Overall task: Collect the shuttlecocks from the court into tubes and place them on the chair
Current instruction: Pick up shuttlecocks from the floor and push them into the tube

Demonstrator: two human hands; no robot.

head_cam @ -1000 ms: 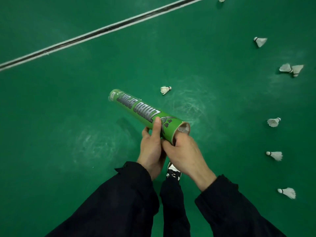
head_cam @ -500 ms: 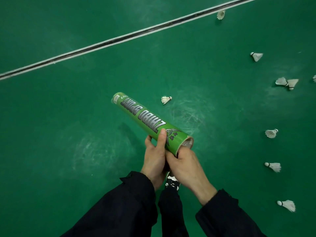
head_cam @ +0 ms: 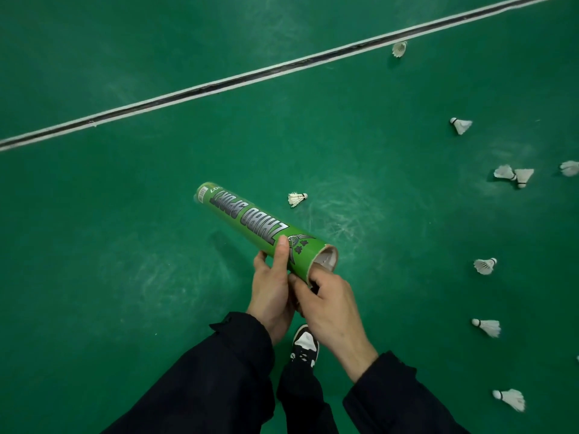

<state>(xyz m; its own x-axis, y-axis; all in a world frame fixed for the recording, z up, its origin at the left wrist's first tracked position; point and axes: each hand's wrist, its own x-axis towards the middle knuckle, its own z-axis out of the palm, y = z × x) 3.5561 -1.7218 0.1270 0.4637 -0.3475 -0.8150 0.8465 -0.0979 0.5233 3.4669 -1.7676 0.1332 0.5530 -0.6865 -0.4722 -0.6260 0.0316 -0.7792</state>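
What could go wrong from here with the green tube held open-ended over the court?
1. The green cardboard tube is open at its near end, by the right hand; tipped toward the person, any contents could slide out.
2. The left hand grips only that near end, so the far end may swing.
3. The white feather shuttlecock lies ahead and could be trodden on.

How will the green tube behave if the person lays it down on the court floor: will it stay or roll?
The green tube is round and smooth, so on the flat court floor it would likely roll. It looks like stiff cardboard and should keep its shape. The left hand holds it near one end without visible strain, so it is probably light.
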